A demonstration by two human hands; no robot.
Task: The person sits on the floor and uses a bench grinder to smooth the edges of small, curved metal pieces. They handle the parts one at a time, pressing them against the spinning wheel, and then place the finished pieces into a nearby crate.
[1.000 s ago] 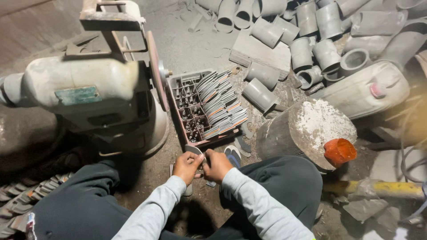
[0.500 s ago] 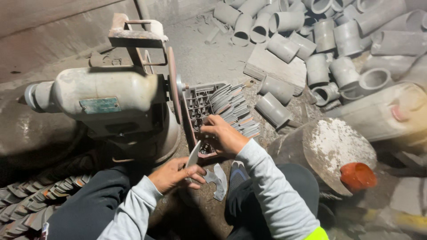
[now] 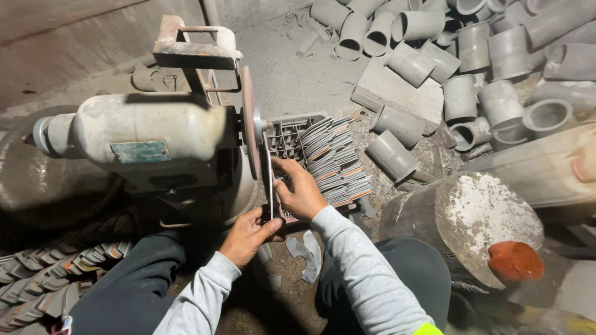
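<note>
Far left, near: I see a fanned heap of flat metal pieces (image 3: 59, 267) lying on the floor beside my dark trouser leg. I judge these to be pieces already worked, though I cannot confirm it from here.

Left of centre: a dusty bench grinder (image 3: 146, 139) sits on the floor, its reddish grinding wheel (image 3: 249, 124) edge-on to me. My left hand (image 3: 248, 234) has its fingers closed on the lower end of a thin flat metal blade (image 3: 270, 186), which stands nearly upright with its upper part just beside or touching the wheel; I cannot tell which. My right hand (image 3: 302, 189) has its fingers closed on the same blade higher up, steadying it against the wheel side.

Centre: a grey slotted crate (image 3: 288, 136) behind my right hand carries a thick stack of similar blanks (image 3: 338, 164), so I judge much of the batch is left to do. A curved cut piece (image 3: 305, 254) lies on the dirt between my knees.

Right: a round stone block (image 3: 472, 223) with a whitish top, an orange lump (image 3: 515, 260) at its near edge. Far right, a pile of grey pipe fittings (image 3: 472, 56) spreads over the ground, with a flat slab (image 3: 397, 93) among them.

Surface and room: bare dirt floor, thick grey dust everywhere, a plain wall at far left, dim light.
</note>
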